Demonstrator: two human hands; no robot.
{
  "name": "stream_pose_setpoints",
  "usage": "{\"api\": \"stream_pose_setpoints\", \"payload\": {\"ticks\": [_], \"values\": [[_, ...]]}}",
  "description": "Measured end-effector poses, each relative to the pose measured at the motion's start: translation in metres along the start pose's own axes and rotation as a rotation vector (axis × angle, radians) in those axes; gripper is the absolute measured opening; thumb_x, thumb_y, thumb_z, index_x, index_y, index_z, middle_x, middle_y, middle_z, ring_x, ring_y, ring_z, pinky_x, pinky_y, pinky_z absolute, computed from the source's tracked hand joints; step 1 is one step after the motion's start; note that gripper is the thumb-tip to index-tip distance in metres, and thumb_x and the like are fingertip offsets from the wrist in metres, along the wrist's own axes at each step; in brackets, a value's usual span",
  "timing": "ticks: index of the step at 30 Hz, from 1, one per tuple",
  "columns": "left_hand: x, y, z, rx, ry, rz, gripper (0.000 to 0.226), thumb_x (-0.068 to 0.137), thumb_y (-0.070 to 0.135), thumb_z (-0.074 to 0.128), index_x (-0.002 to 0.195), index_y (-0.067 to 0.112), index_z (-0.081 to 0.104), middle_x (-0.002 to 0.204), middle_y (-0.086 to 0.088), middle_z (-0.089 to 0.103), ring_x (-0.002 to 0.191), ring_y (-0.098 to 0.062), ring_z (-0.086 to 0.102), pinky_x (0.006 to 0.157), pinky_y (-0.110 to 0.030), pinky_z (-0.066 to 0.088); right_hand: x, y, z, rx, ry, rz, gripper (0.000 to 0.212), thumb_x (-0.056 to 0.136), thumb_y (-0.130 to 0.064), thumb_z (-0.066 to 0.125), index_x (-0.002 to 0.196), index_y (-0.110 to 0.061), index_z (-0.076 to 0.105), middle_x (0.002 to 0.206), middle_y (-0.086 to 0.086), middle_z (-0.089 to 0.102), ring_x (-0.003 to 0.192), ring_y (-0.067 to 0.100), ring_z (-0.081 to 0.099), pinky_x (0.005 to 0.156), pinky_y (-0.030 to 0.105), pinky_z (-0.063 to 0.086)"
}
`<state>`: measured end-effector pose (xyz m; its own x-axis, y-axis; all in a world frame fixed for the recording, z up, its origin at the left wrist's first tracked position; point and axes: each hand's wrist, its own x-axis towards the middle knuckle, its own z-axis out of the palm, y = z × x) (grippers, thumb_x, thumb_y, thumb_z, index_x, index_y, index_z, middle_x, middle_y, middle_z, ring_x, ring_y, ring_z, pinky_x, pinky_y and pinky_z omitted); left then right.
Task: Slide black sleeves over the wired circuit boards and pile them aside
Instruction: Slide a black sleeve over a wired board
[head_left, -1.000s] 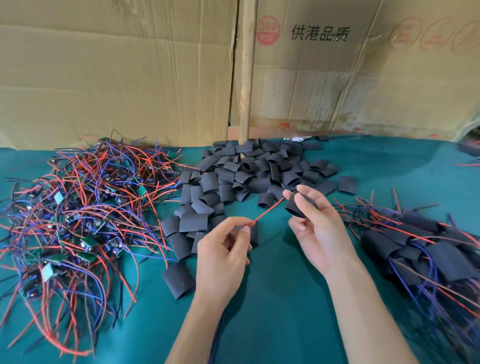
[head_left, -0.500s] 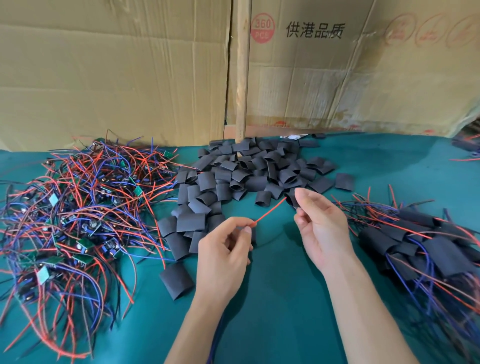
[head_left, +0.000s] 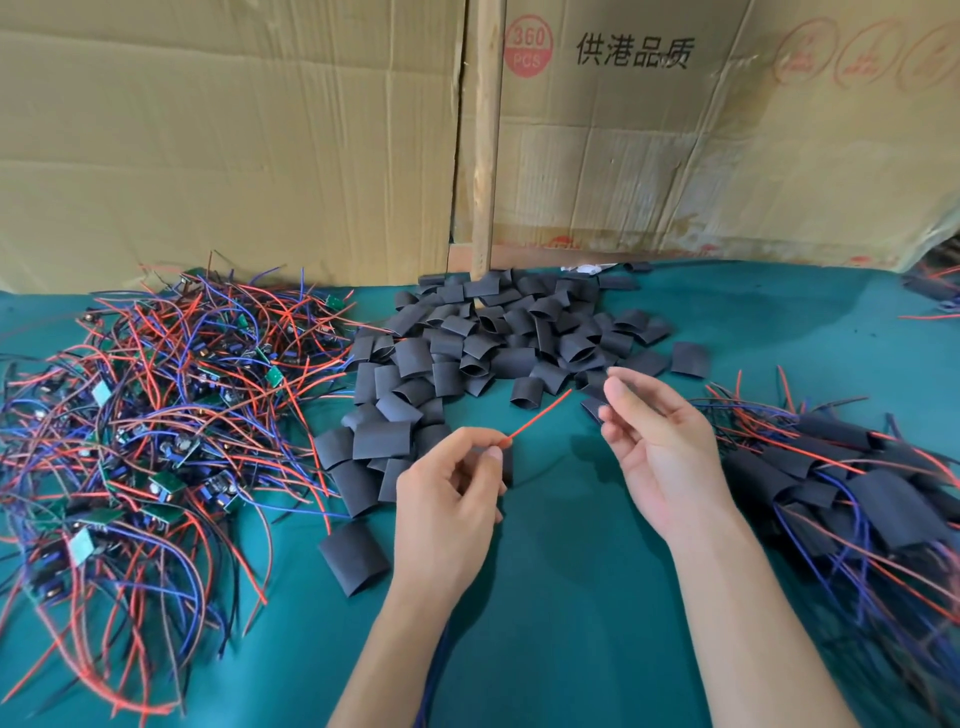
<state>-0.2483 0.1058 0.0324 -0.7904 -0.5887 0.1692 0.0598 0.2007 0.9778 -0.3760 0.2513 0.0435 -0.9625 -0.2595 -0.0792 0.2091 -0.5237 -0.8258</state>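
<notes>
Tangle (head_left: 156, 431) of unsleeved boards lies well left of the grip, finished pile (head_left: 857, 493) right, loose sleeves (head_left: 493, 353) beyond. Left hand (head_left: 447, 509) pinches red wire (head_left: 540, 418); right hand (head_left: 654, 447) pinches a sleeve (head_left: 595, 402), mostly hidden, just past the tip. Thin wire may bend and miss the opening.

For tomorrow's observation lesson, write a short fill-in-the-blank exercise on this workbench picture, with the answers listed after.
1. The left hand pinches a thin ____ wire.
2. The loose black sleeves lie on a ____ cloth.
3. The pile of sleeved boards lies beside the ____ hand.
4. Behind the table stand ____ boxes.

Answers: red; green; right; cardboard
</notes>
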Motion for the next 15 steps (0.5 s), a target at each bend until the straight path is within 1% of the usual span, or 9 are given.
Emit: {"api": "stream_pose_setpoints", "payload": {"ticks": [4, 7, 9, 10, 12, 14, 15], "values": [[-0.001, 0.0, 0.0, -0.011, -0.008, 0.002, 0.029, 0.098, 0.005, 0.06, 0.085, 0.028, 0.073, 0.063, 0.002, 0.063, 0.051, -0.013, 0.055, 0.052, -0.016, 0.046, 0.001, 0.0, -0.002, -0.046, 0.013, -0.021, 0.031, 0.07, -0.011, 0.082, 0.101, -0.01, 0.075, 0.076, -0.003, 0.069, 0.059, 0.01, 0.061, 0.054, 0.018, 0.05], [-0.001, 0.0, 0.0, 0.001, -0.017, 0.006, 0.029, 0.098, 0.005, 0.06, 0.085, 0.028, 0.073, 0.062, 0.003, 0.063, 0.051, -0.012, 0.054, 0.052, -0.015, 0.045, 0.001, 0.003, 0.0, -0.04, -0.025, -0.007, 0.031, 0.07, -0.011, 0.082, 0.1, -0.012, 0.076, 0.075, -0.003, 0.069, 0.058, 0.01, 0.06, 0.054, 0.018, 0.049], [-0.001, 0.0, 0.0, 0.011, -0.02, 0.011, 0.029, 0.098, 0.006, 0.06, 0.085, 0.028, 0.073, 0.062, 0.002, 0.063, 0.051, -0.012, 0.054, 0.051, -0.014, 0.044, 0.001, 0.004, 0.002, -0.034, -0.07, 0.006, 0.032, 0.069, -0.011, 0.083, 0.099, -0.013, 0.076, 0.072, -0.003, 0.066, 0.057, 0.01, 0.058, 0.053, 0.018, 0.049], [0.0, -0.001, 0.0, 0.012, -0.02, 0.012, 0.029, 0.098, 0.006, 0.06, 0.084, 0.028, 0.072, 0.062, 0.002, 0.063, 0.051, -0.012, 0.054, 0.051, -0.014, 0.044, 0.0, 0.004, 0.003, -0.047, -0.093, 0.016, 0.037, 0.067, -0.011, 0.084, 0.103, -0.012, 0.075, 0.07, -0.003, 0.064, 0.057, 0.011, 0.057, 0.053, 0.019, 0.048], [0.0, -0.001, 0.001, 0.017, -0.021, 0.015, 0.029, 0.098, 0.007, 0.061, 0.085, 0.03, 0.072, 0.062, 0.001, 0.063, 0.05, -0.014, 0.053, 0.051, -0.015, 0.044, -0.002, 0.005, 0.006, -0.103, -0.141, 0.048, 0.054, 0.063, -0.01, 0.086, 0.115, -0.009, 0.071, 0.069, -0.003, 0.061, 0.057, 0.013, 0.057, 0.053, 0.02, 0.047], [0.0, -0.002, 0.001, 0.028, -0.029, 0.028, 0.026, 0.097, 0.009, 0.061, 0.091, 0.032, 0.071, 0.062, 0.0, 0.064, 0.051, -0.018, 0.055, 0.05, -0.022, 0.047, -0.005, 0.011, 0.013, -0.151, -0.203, 0.097, 0.069, 0.061, -0.004, 0.088, 0.125, -0.007, 0.065, 0.071, 0.001, 0.065, 0.057, 0.015, 0.056, 0.052, 0.021, 0.046], [-0.001, -0.002, 0.0, 0.036, -0.03, 0.033, 0.026, 0.097, 0.009, 0.061, 0.096, 0.034, 0.068, 0.063, 0.0, 0.065, 0.05, -0.02, 0.057, 0.051, -0.026, 0.049, -0.007, 0.015, 0.018, -0.165, -0.239, 0.125, 0.072, 0.06, 0.001, 0.09, 0.127, -0.007, 0.063, 0.073, 0.004, 0.067, 0.057, 0.015, 0.055, 0.052, 0.022, 0.045]]}}
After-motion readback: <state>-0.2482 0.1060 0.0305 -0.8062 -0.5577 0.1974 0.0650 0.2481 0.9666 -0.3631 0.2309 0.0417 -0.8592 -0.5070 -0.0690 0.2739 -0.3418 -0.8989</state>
